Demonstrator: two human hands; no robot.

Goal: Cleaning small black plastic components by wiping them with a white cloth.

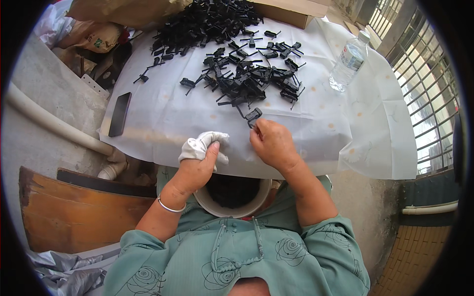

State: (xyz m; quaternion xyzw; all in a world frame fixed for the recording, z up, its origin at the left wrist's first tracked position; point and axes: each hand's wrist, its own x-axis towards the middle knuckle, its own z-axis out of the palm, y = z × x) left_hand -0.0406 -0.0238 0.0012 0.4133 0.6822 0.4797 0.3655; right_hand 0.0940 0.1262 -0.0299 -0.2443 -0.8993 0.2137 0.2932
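Observation:
My right hand [274,144] is closed at the table's near edge, its thumb and fingertips pinching a small black plastic clip-like part [253,115]. This part has a rectangular frame and a thin arm pointing toward the pile. My left hand [201,154] is to the left of it, with white glove fabric [198,147] over the fingers and the thumb bare. Its fingers curl with a gap between them, and nothing shows in them. Beyond both hands spreads a loose heap of similar black parts [252,81]. A larger pile [207,22] lies farther back.
A pale plastic cover [316,143] drapes the table. A clear water bottle [349,61] stands at the right, and a dark phone-like slab [120,114] lies at the left. A cardboard box [289,12] sits at the back. Below the table edge is a white bucket [264,197] with dark contents.

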